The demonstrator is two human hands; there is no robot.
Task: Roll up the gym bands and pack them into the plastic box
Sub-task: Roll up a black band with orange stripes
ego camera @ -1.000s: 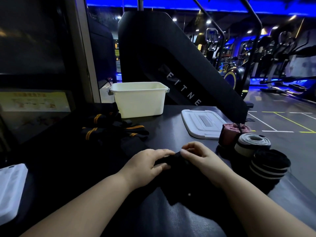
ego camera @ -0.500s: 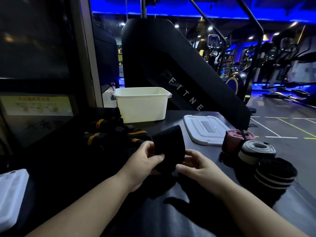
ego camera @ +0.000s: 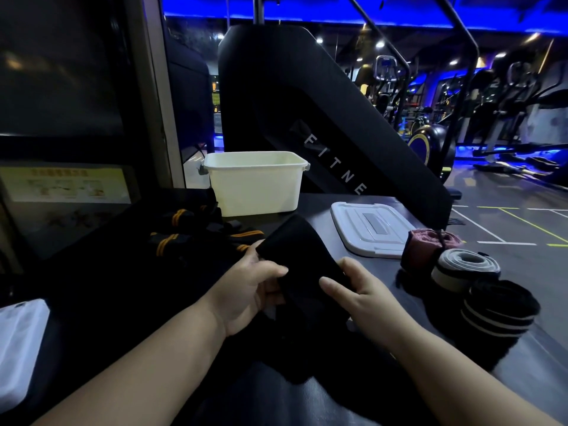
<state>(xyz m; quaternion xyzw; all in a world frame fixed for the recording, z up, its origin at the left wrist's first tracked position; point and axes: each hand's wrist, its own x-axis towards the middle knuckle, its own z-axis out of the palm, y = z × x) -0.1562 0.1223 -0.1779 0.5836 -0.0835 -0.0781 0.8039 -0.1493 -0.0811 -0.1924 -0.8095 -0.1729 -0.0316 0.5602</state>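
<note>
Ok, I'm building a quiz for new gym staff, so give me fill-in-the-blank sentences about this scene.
1. The left hand and right hand both hold a ____ band.
2. ____ rolled bands sit beside the lid.
3. The plastic box stands with its lid ____.
Missing words: black; three; off.

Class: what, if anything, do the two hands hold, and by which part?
Both hold one black band: the left hand pinches its left edge, the right hand its right edge.
</note>
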